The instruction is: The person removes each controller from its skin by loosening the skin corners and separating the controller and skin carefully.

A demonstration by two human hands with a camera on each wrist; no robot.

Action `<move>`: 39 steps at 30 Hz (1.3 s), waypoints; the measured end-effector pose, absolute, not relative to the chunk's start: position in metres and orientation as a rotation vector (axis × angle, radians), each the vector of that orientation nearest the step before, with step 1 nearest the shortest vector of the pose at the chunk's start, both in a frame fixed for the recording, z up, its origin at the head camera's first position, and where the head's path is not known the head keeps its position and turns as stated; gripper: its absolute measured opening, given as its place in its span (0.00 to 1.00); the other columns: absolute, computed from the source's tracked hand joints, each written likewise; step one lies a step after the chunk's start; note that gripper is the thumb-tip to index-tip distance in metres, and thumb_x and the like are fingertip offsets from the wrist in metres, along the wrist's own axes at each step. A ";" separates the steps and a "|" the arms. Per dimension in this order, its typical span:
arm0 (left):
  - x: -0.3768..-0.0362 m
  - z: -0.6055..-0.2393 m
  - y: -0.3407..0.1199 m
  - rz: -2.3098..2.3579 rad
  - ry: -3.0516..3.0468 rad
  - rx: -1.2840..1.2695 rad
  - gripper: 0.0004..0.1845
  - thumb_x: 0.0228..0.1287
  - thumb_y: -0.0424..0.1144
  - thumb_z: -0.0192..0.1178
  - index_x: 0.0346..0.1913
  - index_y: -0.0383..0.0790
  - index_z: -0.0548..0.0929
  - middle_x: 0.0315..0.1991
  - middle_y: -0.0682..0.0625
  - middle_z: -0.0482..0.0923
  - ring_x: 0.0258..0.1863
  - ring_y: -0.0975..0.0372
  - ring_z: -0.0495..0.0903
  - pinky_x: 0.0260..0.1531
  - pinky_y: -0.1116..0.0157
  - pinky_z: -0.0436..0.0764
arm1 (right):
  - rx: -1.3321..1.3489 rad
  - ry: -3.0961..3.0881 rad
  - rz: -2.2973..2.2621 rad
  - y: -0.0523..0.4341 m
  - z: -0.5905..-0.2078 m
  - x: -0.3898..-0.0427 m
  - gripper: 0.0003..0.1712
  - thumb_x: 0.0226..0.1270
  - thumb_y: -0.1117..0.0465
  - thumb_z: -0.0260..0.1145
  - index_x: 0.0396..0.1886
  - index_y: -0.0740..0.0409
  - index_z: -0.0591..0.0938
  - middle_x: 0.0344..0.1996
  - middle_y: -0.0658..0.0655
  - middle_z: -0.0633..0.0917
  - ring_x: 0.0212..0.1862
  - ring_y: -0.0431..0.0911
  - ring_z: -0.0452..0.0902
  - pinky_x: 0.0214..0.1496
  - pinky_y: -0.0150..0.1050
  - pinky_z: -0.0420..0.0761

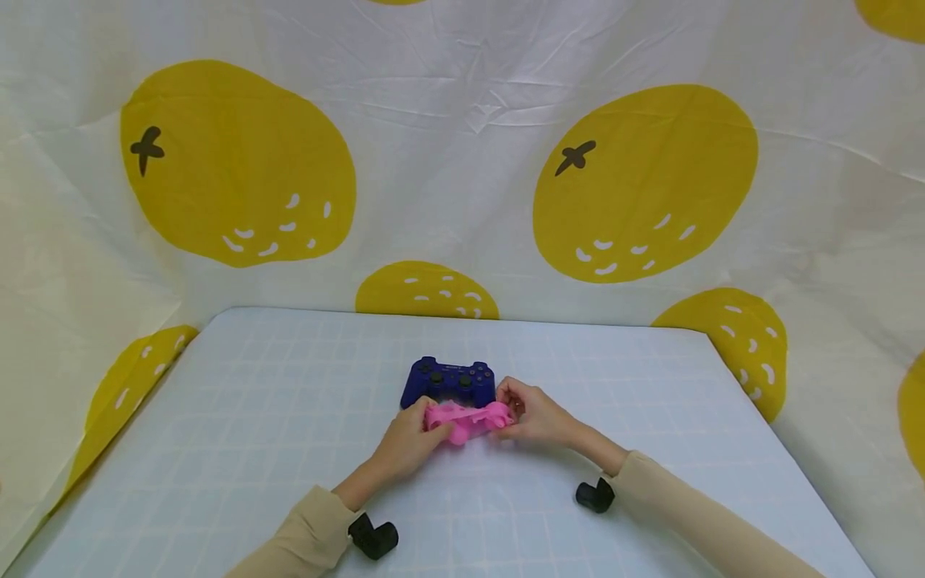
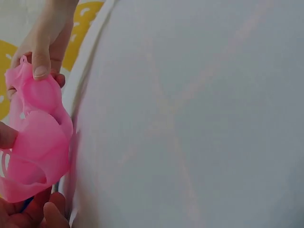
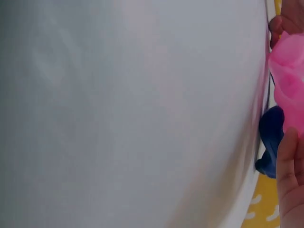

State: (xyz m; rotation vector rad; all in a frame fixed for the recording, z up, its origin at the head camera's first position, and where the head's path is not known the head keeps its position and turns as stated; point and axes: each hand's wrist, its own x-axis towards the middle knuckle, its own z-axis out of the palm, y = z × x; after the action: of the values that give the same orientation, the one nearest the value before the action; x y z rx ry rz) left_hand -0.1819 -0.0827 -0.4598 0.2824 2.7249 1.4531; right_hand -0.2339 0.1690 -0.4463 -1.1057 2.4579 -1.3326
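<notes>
A dark blue game controller [image 1: 449, 380] lies on the pale checked table [image 1: 275, 417], just beyond my hands. In front of it both hands hold a soft pink silicone controller cover [image 1: 468, 419] stretched between them. My left hand [image 1: 409, 440] grips its left end and my right hand [image 1: 530, 411] pinches its right end. In the left wrist view the pink cover [image 2: 38, 142] hangs at the left edge, with my right hand [image 2: 45, 45] pinching its far end. In the right wrist view, the pink cover [image 3: 289, 80] and a piece of the blue controller [image 3: 270, 142] show at the right edge.
A cream cloth with large yellow fruit prints [image 1: 636, 185] hangs behind and around the table. Black wrist camera mounts [image 1: 372, 536] sit below each sleeve. The table's edges run close at left and right.
</notes>
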 end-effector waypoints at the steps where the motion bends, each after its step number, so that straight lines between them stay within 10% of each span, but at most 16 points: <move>1: -0.182 -0.459 -0.082 1.451 2.742 0.248 0.14 0.59 0.42 0.63 0.43 0.37 0.75 0.23 0.53 0.68 0.23 0.64 0.66 0.22 0.71 0.65 | -1.110 2.464 -1.342 0.169 -0.446 -0.234 0.24 0.46 0.64 0.78 0.39 0.57 0.73 0.30 0.52 0.76 0.30 0.40 0.69 0.30 0.28 0.73; 20: -0.181 -0.455 -0.090 1.533 2.796 0.145 0.25 0.43 0.34 0.69 0.50 0.32 0.83 0.27 0.50 0.85 0.28 0.65 0.81 0.31 0.68 0.79 | -1.089 2.571 -1.378 0.163 -0.406 -0.206 0.12 0.49 0.73 0.74 0.34 0.70 0.82 0.30 0.65 0.84 0.33 0.62 0.78 0.34 0.44 0.84; 39: -0.190 -0.461 -0.112 1.598 2.541 0.507 0.12 0.58 0.31 0.58 0.43 0.31 0.86 0.33 0.44 0.86 0.27 0.67 0.78 0.27 0.73 0.77 | -0.951 2.368 -1.479 0.174 -0.436 -0.224 0.05 0.63 0.69 0.65 0.36 0.68 0.83 0.35 0.66 0.84 0.37 0.34 0.77 0.38 0.29 0.82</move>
State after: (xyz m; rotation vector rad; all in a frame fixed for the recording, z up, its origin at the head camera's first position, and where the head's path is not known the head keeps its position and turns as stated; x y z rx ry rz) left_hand -0.1897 -0.1122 -0.4611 0.5065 2.5409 1.5977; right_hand -0.2240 0.1738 -0.4365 -0.9508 2.3679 -1.4794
